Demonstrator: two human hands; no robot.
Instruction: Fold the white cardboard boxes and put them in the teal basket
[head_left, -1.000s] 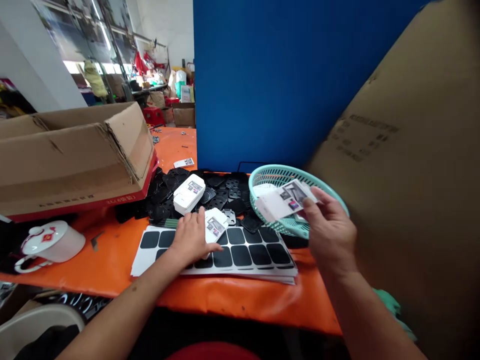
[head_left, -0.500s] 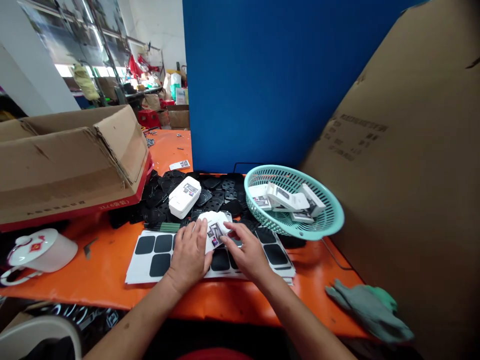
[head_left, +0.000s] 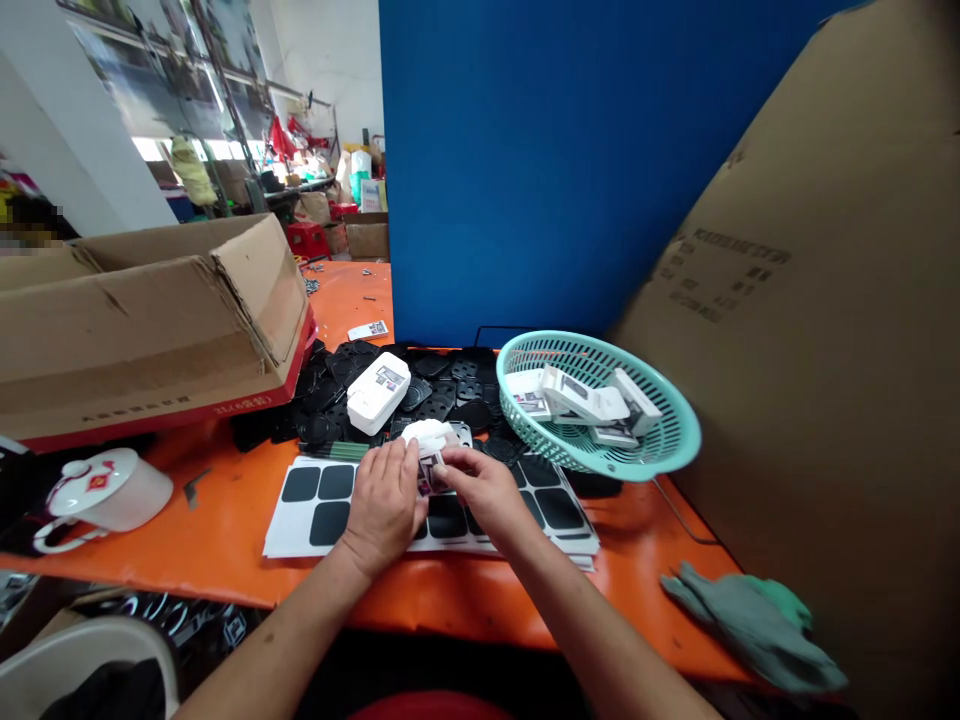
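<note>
A small white carton printed with pictures (head_left: 430, 468) is between my two hands, low over the sheets; fingers cover much of it. My left hand (head_left: 384, 492) is closed round its left side, fingers together. From the right, the thumb and fingertips of my right hand (head_left: 480, 488) pinch its edge. Underneath lie white sheets with rounded black squares (head_left: 334, 522). Just beyond is a stack of white printed cartons (head_left: 379, 392), resting on a heap of black flat pieces (head_left: 337, 370).
A mint-green basket (head_left: 675, 425) holding several small white boxes (head_left: 585, 395) stands at right. At left are an open cardboard box (head_left: 142, 340) and a lidded white cup (head_left: 120, 495). Grey-green gloves (head_left: 757, 625) lie at the orange table's (head_left: 240, 540) right edge. A blue panel (head_left: 585, 170) rises behind.
My right fingers have closed in on the carton's edge, and less of its printed face shows. The whole view has shifted slightly, with things appearing a little further right.
</note>
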